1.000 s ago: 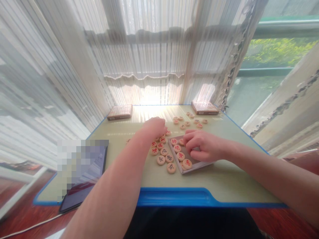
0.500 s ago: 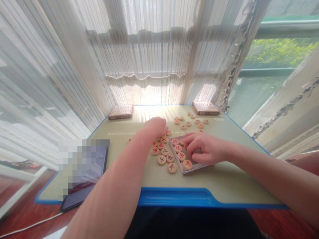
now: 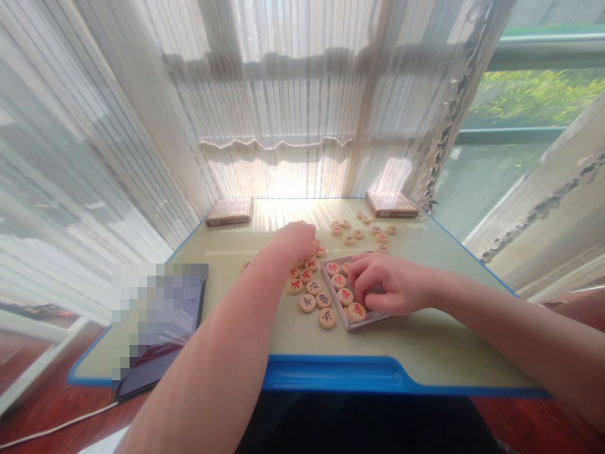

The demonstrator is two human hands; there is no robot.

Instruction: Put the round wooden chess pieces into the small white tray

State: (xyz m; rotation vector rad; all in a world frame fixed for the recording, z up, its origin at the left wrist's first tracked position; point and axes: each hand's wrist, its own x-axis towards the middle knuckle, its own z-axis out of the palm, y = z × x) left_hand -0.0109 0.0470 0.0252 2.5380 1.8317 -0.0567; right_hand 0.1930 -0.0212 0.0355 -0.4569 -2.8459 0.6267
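Observation:
My right hand (image 3: 385,282) is over a shallow open box (image 3: 346,320), its fingers curled down inside; whatever they grip is hidden. Along the left side of the box lie round wooden Chinese chess pieces (image 3: 345,296) with red characters. Beyond my left forearm, my left hand (image 3: 297,241) bends closed over a cluster of pieces; its fingertips and anything between them are out of sight. Beside that hand are red-marked pieces (image 3: 306,276), and nearer to me several black-marked pieces (image 3: 307,302) lie face up on the table.
More loose pieces (image 3: 358,234) are scattered beyond the box. Two flat boxes (image 3: 230,211) lie at the table's far corners. A tablet-like device (image 3: 189,315), partly blurred out, rests on the left with a white cable near it. The table (image 3: 425,359) has a blue edge.
The view has shifted very slightly. Both hands stay in nearly the same places, and the visible pieces have not been rearranged.

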